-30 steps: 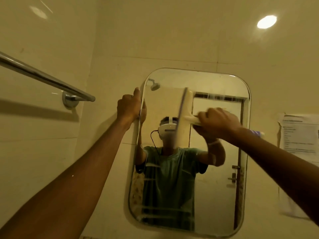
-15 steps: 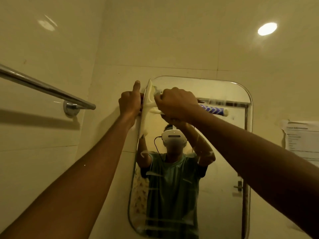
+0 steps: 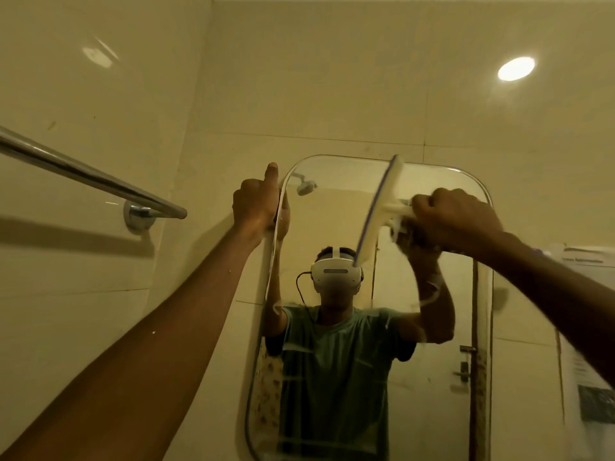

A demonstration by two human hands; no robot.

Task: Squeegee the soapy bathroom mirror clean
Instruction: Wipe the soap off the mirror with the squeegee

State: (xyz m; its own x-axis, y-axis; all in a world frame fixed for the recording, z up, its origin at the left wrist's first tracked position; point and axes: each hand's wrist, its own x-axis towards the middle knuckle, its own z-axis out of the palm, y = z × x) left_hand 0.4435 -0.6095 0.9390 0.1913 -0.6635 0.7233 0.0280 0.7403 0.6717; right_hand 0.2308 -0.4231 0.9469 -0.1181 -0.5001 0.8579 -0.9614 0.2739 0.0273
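Squeegee [image 3: 379, 207] blade stands near-upright on the mirror [image 3: 432, 361], top right; right hand [image 3: 456, 221] fingers clamp its handle, left hand [image 3: 256, 201] grips the mirror's left edge.

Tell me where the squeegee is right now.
In the head view the squeegee is against the upper right part of the mirror, its blade nearly upright and reaching the top edge, gripped by the right hand.

Towel rail [image 3: 90, 179] left of mirror [image 3: 432, 361]
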